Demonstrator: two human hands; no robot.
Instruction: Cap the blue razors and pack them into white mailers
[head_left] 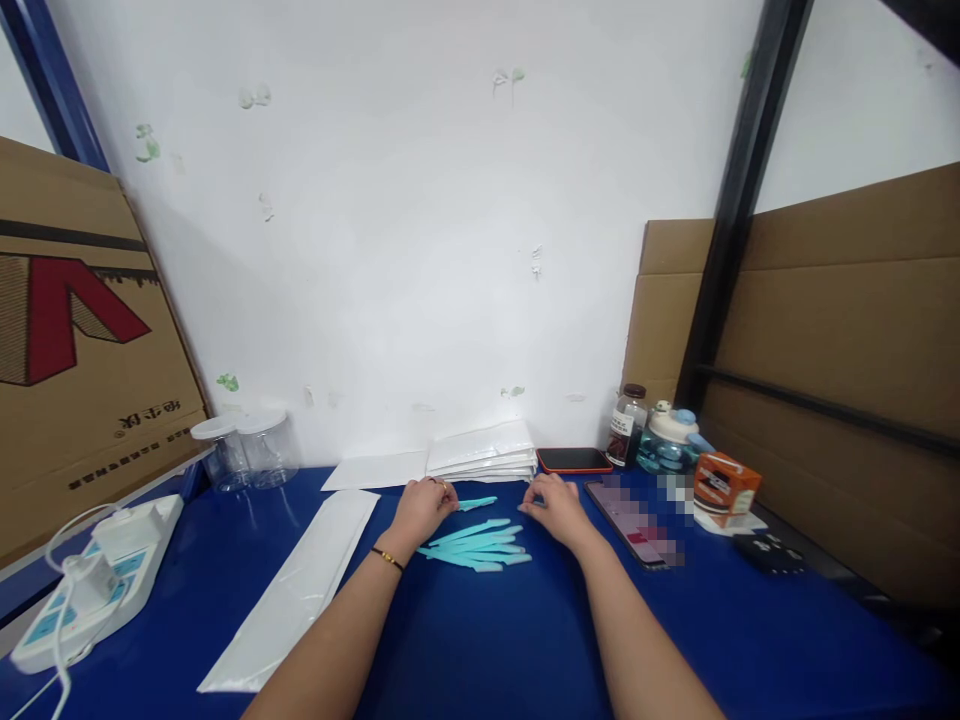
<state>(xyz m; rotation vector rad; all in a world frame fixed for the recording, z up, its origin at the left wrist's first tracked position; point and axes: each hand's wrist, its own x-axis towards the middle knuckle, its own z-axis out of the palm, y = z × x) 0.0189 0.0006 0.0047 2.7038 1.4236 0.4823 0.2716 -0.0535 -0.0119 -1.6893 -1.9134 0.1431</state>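
Note:
Between the finger and thumb of my left hand [427, 505] is the end of a slim turquoise eyebrow razor [478, 503], its other end pointing right. My right hand [553, 505] is a short way to the right of that razor, fingertips pinched together; whether anything small is between them I cannot make out. Just below both hands, several more turquoise eyebrow razors [480, 548] lie fanned on the blue table [487, 640], their lighter tips towards the right. A bracelet circles my left wrist.
A long white packet [300, 590] lies left of my forearm. White packets [480, 452] are stacked against the wall. Clear jars [268, 450] and a power strip [112, 580] stand left. Phones [634, 525], a bottle [627, 430], a water jug [667, 445] and an orange box [724, 490] are right.

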